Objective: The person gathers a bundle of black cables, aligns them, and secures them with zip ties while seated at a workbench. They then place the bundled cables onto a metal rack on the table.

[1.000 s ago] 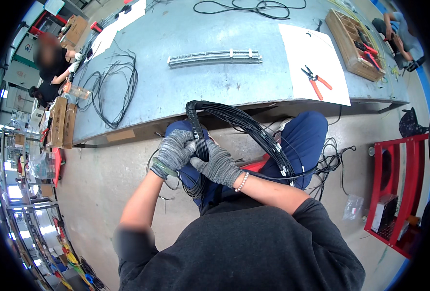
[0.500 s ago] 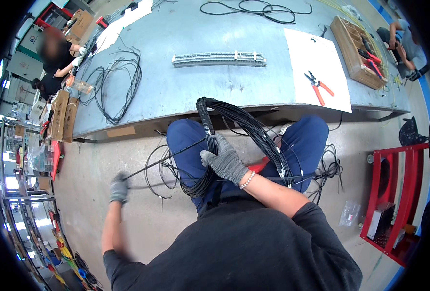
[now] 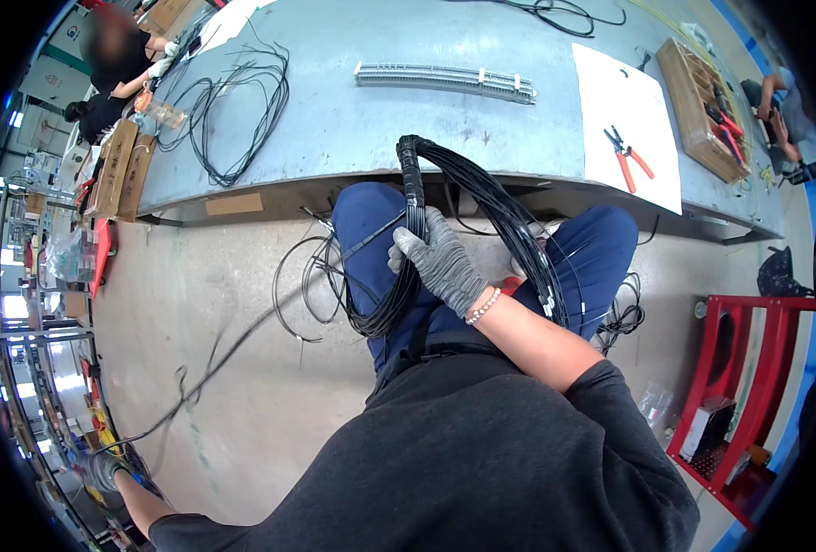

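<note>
My right hand (image 3: 443, 262), in a grey knit glove, is closed round a thick bundle of black wires (image 3: 495, 198) above my lap. The bundle's upright part is wrapped in black, bends over at the top and falls to the right in many loose strands. From the wrapped part, a long black spiral-looking strip (image 3: 242, 342) stretches down to the left. My left hand (image 3: 104, 471), also gloved, is far out at the lower left, closed on the strip's outer part. Motion blurs the strip and partly hides those fingers. More wire loops hang over my left thigh.
The grey workbench (image 3: 334, 129) ahead holds a terminal strip (image 3: 445, 81), coiled black wires (image 3: 242, 120), orange-handled wire strippers (image 3: 627, 161) on white paper and a wooden tool box (image 3: 693, 110). A red cart (image 3: 744, 368) stands right. Two people work nearby.
My left hand has swung far outward and down to the left, drawing the strip out longer. My right hand keeps its grip on the bundle. The view has shifted.
</note>
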A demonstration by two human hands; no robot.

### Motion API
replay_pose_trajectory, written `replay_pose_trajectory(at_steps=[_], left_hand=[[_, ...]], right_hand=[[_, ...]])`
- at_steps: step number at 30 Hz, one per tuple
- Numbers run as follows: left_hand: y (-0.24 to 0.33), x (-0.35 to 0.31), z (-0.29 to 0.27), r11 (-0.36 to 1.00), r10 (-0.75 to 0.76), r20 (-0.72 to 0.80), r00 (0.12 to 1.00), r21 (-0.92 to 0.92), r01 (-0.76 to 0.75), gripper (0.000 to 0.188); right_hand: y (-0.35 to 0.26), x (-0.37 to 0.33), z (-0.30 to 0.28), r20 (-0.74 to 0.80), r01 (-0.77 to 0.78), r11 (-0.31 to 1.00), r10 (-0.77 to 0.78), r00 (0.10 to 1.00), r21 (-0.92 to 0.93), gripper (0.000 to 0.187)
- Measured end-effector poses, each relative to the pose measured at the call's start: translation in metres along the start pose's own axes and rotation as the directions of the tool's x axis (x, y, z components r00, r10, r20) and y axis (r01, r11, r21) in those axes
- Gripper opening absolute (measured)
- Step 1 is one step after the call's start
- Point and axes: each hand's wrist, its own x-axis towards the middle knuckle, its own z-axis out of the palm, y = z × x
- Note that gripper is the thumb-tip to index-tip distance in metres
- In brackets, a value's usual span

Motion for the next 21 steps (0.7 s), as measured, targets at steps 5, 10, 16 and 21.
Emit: replay_pose_trajectory(at_steps=[5, 10, 16, 21], left_hand=[[0.084, -0.062, 0.080, 0.871, 0.435, 0.896, 0.092, -0.393, -0.295, 0.056], [0.293, -0.293, -0.155, 0.046, 0.997, 0.067, -0.041, -0.922, -0.385, 0.057], [0.398, -0.448, -0.367, 0.345, 0.841, -0.171, -0.514, -0.562, 0.752, 0.050], [0.392, -0.473, -0.390, 0.145, 0.929, -0.151, -0.338, -0.691, 0.708, 0.041]], right_hand=[[-0.010, -0.002, -0.001, 0.016, -0.044, 0.995, 0.043, 0.999, 0.092, 0.020], [0.000, -0.001, 0.004, 0.019, 0.007, 0.998, -0.008, 1.000, 0.057, 0.027], [-0.001, -0.003, 0.003, 0.070, 0.073, 0.990, -0.064, 0.995, -0.121, 0.019], [0.027, 0.011, -0.015, 0.063, 0.410, 0.868, -0.410, 0.910, -0.280, 0.052]])
